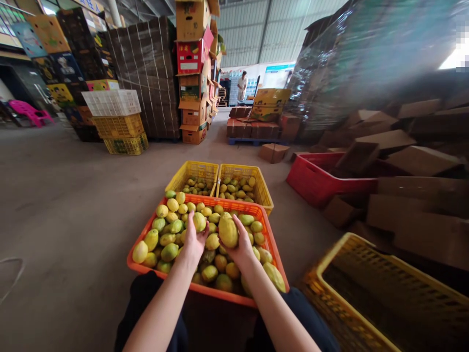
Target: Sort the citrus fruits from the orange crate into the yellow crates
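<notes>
A shallow orange crate [270, 230] full of yellow and green lemons [169, 252] stands in front of my knees. Over its middle, my left hand [194, 243] has its fingers and thumb around a round yellow-green lemon [199, 222]. Just to the right, my right hand [242, 246] grips a bigger yellow lemon [228, 231], with the thumb along its right side. The two held fruits are a short way apart. Both forearms cover part of the crate's near side and some of the fruit there.
Two yellow crates [270, 199] with more lemons adjoin the far side. At right are a large yellow crate [351, 239], a red crate [311, 183] and heaped cardboard boxes [421, 205]. Stacked crates [119, 127] and cartons [192, 88] stand behind; a person [242, 87] is far back.
</notes>
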The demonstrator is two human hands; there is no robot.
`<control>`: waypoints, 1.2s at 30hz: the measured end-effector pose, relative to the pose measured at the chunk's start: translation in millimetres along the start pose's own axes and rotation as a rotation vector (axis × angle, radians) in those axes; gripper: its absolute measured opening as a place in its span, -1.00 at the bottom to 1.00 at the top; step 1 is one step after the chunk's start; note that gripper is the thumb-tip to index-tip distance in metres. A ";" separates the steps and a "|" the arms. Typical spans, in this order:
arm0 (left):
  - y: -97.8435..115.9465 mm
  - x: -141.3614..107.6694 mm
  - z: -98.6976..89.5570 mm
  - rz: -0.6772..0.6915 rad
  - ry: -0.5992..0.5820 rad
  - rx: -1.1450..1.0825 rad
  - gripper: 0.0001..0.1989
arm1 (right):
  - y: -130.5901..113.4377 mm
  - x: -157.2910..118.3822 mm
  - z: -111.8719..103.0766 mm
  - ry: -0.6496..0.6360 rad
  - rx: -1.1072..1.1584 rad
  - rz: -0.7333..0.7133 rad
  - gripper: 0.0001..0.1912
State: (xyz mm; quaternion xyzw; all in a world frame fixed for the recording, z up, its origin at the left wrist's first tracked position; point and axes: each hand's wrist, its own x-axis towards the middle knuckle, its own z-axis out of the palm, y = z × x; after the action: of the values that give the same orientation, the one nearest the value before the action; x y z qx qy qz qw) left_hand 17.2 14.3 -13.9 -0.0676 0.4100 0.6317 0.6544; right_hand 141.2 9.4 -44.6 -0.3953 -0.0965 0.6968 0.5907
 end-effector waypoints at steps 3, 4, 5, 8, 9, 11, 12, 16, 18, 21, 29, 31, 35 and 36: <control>1.5 -1.8 -1.4 -0.121 -0.032 0.015 -0.63 | -2.6 -2.0 2.8 0.173 0.077 0.061 -0.81; 1.1 -2.1 -1.7 -0.135 -0.048 0.014 -0.63 | -3.4 -2.4 3.7 0.217 0.093 0.071 -0.84; 0.3 -2.3 -1.9 -0.136 -0.059 0.012 -0.64 | -3.9 -2.6 4.4 0.247 0.103 0.076 -0.87; -3.0 -1.3 -1.3 -0.112 -0.063 0.004 -0.69 | -3.9 -2.0 5.4 0.280 0.110 0.091 -0.87; -3.9 -0.6 -0.9 -0.109 -0.063 -0.001 -0.69 | -3.7 -1.7 5.4 0.283 0.113 0.084 -0.86; -4.9 1.3 -0.4 -0.120 -0.056 -0.010 -0.68 | -3.9 -1.8 5.4 0.271 0.104 0.071 -0.85; -5.0 2.4 -0.4 -0.125 -0.051 -0.013 -0.69 | -4.4 -2.4 5.5 0.261 0.093 0.072 -0.84; -3.5 5.9 -0.7 -0.106 -0.008 -0.008 -0.79 | -8.6 -8.4 7.5 0.215 0.065 0.111 -0.76; -2.6 7.2 -1.2 -0.075 0.000 0.014 -0.87 | -10.7 -12.0 9.5 0.180 0.068 0.128 -0.80; -1.8 9.0 -3.3 -0.052 -0.010 0.033 -0.86 | -12.4 -15.0 11.4 0.134 0.035 0.136 -0.84; -7.4 16.7 -12.1 -0.151 -0.062 0.060 -0.72 | -8.5 -6.9 4.7 0.187 -0.018 0.283 -0.75; -8.0 18.0 -11.8 -0.128 -0.053 0.068 -0.74 | -6.6 -3.9 2.6 0.206 0.001 0.225 -0.81; -5.9 17.4 -8.9 -0.086 -0.025 0.075 -0.86 | -4.3 0.3 -2.6 0.191 0.047 0.151 -0.84; -5.2 16.6 -8.1 -0.077 -0.016 0.074 -0.89 | -3.8 0.5 -3.8 0.187 0.055 0.143 -0.85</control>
State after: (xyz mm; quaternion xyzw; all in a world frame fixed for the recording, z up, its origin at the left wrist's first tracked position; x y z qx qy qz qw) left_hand 15.9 21.2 -31.7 -0.0541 0.4249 0.5909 0.6837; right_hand 146.6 9.7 -45.1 -0.4481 0.0066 0.6998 0.5563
